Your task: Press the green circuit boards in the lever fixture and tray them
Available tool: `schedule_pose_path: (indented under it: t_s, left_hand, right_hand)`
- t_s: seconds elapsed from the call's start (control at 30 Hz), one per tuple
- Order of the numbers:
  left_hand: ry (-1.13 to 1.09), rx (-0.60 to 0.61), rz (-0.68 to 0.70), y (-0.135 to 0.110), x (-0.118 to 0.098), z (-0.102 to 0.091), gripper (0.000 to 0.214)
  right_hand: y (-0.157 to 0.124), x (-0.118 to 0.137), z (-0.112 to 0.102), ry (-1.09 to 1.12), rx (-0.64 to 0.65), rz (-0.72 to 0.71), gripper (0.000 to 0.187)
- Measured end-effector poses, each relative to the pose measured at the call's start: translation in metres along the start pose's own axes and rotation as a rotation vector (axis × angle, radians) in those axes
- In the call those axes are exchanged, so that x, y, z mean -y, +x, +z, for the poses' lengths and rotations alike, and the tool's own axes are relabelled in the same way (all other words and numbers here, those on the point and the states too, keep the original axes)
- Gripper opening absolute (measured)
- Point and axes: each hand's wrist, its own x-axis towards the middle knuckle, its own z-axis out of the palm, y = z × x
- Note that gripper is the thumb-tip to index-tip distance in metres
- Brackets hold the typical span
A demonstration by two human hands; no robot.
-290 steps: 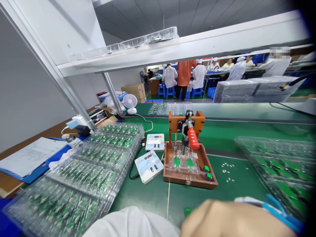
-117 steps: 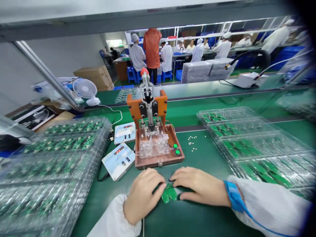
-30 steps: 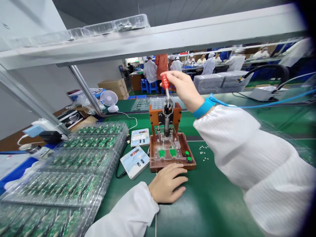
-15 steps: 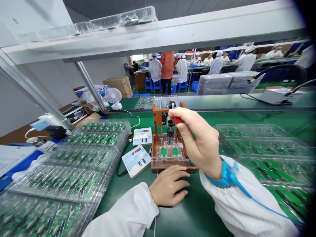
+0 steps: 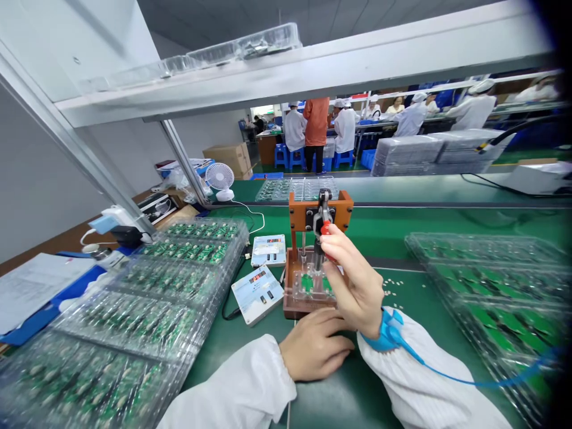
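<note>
My right hand [image 5: 357, 283] grips the red handle [image 5: 327, 231] of a toggle clamp on a brown test fixture [image 5: 298, 308]. The handle slants downward toward me. Below the clamp's dark plunger, a clear plate [image 5: 318, 292] lies over small green circuit boards [image 5: 307, 282]. Part of the fixture's right side is hidden behind my right hand. My left hand [image 5: 315, 348] rests on the green mat just in front of the fixture, fingers extended and slightly bent, holding nothing. A blue wrist strap [image 5: 388, 333] circles my right wrist.
Two white meter boxes [image 5: 258, 293] with red digits sit left of the fixture. Stacked clear trays of circuit boards [image 5: 170, 298] fill the left; more board trays [image 5: 487, 280] lie right. Small pale bits [image 5: 393, 285] are scattered on the mat. A white fan [image 5: 220, 179] stands behind.
My right hand has pulled the red handle down, so the clamp arm stands more upright. My left hand stays on the mat, its fingers less spread. The view has shifted to the left.
</note>
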Motion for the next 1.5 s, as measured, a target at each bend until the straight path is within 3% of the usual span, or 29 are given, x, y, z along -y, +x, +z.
schedule_pose_path:
  t_s: [0.27,0.37,0.43,0.53,0.57,0.63,0.7,0.8,0.93,1.17,1.5]
  left_hand:
    - [-0.033,-0.11,0.067,0.003,-0.001,-0.006,0.019]
    - [-0.092,-0.272,0.078,0.004,-0.004,-0.023,0.016]
    - [-0.073,-0.42,0.027,0.002,0.002,-0.04,0.015]
    - [0.046,-0.514,-0.234,-0.005,0.031,-0.073,0.017]
    - [0.088,-0.459,-0.365,-0.008,0.046,-0.084,0.016]
    - [0.169,-0.196,-0.621,-0.017,0.076,-0.105,0.018]
    - [0.193,0.161,-0.832,-0.025,0.104,-0.121,0.053]
    - [0.139,0.477,-0.903,-0.028,0.128,-0.135,0.1]
    - [0.148,0.755,-0.937,-0.013,0.133,-0.14,0.129]
    - [0.216,0.871,-0.951,0.003,0.13,-0.137,0.137]
    - [0.206,0.802,-1.012,-0.001,0.123,-0.152,0.131]
  right_hand:
    - [-0.004,0.002,0.004,0.064,-0.047,0.045,0.069]
    - [-0.002,0.003,0.003,0.072,-0.047,0.044,0.069]
    - [-0.002,0.004,0.003,0.074,-0.04,0.048,0.068]
    - [-0.001,0.004,0.002,0.079,-0.034,0.051,0.067]
    - [-0.001,0.004,0.002,0.08,-0.034,0.049,0.067]
    - [-0.001,0.004,0.002,0.082,-0.031,0.04,0.067]
    - [0.0,0.003,0.001,0.087,-0.02,0.032,0.067]
    - [0.002,0.003,0.001,0.108,-0.009,0.026,0.065]
    - [0.004,0.003,0.0,0.139,-0.008,0.018,0.062]
    - [0.002,0.002,-0.002,0.17,0.007,0.033,0.061]
    - [0.004,0.006,-0.003,0.142,0.016,0.041,0.059]
